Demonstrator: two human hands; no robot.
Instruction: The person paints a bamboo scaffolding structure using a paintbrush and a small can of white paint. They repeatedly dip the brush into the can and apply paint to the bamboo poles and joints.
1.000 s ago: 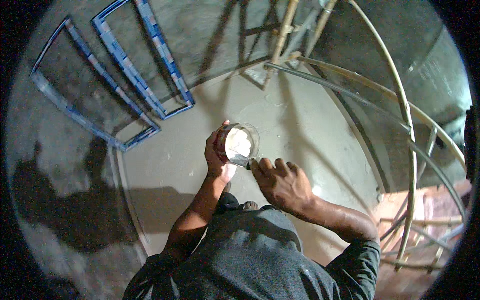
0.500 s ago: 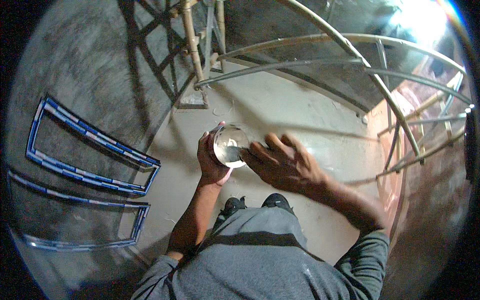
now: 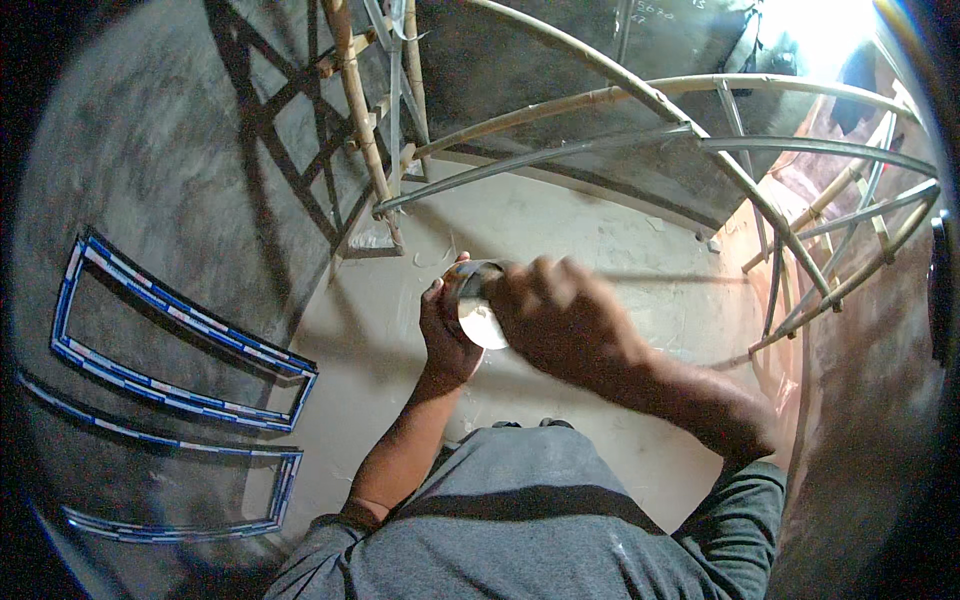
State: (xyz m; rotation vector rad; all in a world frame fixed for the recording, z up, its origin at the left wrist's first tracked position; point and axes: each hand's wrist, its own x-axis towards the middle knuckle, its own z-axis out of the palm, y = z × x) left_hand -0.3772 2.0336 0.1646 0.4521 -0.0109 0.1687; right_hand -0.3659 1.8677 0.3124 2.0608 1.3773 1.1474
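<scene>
In the head view, the left hand point(image 3: 452, 332) has its grip wrapped around the side of a tub point(image 3: 452, 292), held up in front of the shirt point(image 3: 520, 560) and above the floor point(image 3: 385, 340). The tub's mouth is tilted toward the camera, showing white paste point(image 3: 482, 328). The right hand point(image 3: 565, 320), blurred, has its fingers curled at the tub's right rim, its grip pinching a dark tool point(image 3: 484, 280) that reaches over the mouth; the handle is hidden. Shoe tips point(image 3: 555, 423) show beyond the shirt. To the left, two blue-and-white frames point(image 3: 150, 382) border openings on the grey wall point(image 3: 150, 180). Bamboo poles point(image 3: 745, 183) and a grey bar point(image 3: 530, 160) cross beyond the hands; a lamp's glare point(image 3: 815, 40) fills the upper right.
</scene>
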